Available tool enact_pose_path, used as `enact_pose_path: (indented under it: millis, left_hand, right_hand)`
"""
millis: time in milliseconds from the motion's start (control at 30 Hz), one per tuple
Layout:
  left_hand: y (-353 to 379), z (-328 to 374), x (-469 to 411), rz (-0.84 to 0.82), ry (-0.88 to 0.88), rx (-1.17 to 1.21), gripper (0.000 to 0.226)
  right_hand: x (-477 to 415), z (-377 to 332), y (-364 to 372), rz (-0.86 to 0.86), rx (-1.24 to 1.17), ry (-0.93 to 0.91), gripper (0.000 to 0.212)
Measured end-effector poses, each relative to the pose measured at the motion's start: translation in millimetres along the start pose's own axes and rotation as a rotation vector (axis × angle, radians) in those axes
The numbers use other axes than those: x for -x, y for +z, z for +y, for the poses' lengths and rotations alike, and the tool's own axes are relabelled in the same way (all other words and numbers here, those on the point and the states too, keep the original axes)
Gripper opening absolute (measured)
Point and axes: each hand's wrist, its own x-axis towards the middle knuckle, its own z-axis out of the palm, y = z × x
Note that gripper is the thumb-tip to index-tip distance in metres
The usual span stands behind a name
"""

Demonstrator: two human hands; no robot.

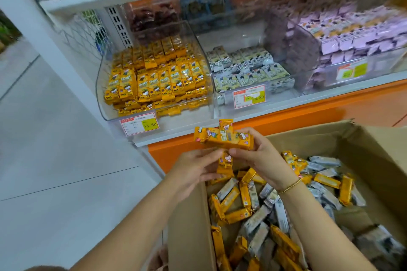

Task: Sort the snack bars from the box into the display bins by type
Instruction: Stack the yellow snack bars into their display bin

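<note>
We see a shop, clear plastic display bins (pixel 191 114) of wrapped snack bars (pixel 154 81) on white shelving (pixel 167 135), red-and-yellow price tags (pixel 139 125)

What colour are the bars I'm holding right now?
Orange-yellow bars, seen in the head view.

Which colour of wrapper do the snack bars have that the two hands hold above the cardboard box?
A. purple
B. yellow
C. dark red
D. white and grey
B: the snack bars gripped by the left hand and the right hand have yellow wrappers, like those that fill the left display bin.
</note>
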Motion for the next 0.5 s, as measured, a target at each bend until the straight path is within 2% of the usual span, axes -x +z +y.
enact_pose_path:
  millis: [100, 167, 267, 333, 400, 500]
  left_hand:
    - [-2, 21, 14, -0.034, 0.055, -0.056, 0.016]
    - [-8, 37, 23, -0.066, 0.072, -0.063, 0.021]
    - [-22, 58, 34, -0.086, 0.088, 0.091, 0.024]
    - [-26, 69, 41, -0.099, 0.107, 0.196, 0.029]
    - [-27, 76, 46, -0.118, 0.148, 0.25, 0.032]
    - [-29, 84, 49, -0.14, 0.22, 0.262, 0.035]
  right_hand:
    - [8, -26, 16, -0.004, 0.078, -0.089, 0.043]
    - [12, -44, 26, 0.076, 0.13, -0.165, 0.049]
    - [12, -65, 34, 0.313, 0.173, -0.341, 0.03]
    - [7, -71, 43, 0.4, 0.131, -0.386, 0.022]
    - [0, -70, 57, 0.417, 0.195, -0.401, 0.023]
    - [-11, -66, 80, 0.404, 0.421, -0.397, 0.028]
